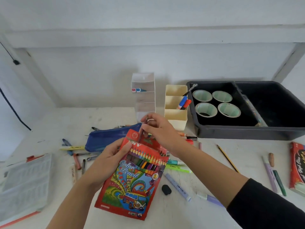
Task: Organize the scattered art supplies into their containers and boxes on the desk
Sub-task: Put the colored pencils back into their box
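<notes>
One pencil [142, 132] pinched by right hand [158, 131]; left hand [109, 156] grips pencil box [132, 184] over desk [189, 217].

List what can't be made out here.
The pencil in the right hand: head view, fingers and blur hide it.
The colour pencil box, left edge: head view, left hand covers it.
The red box at right: head view, cut by frame edge.
</notes>
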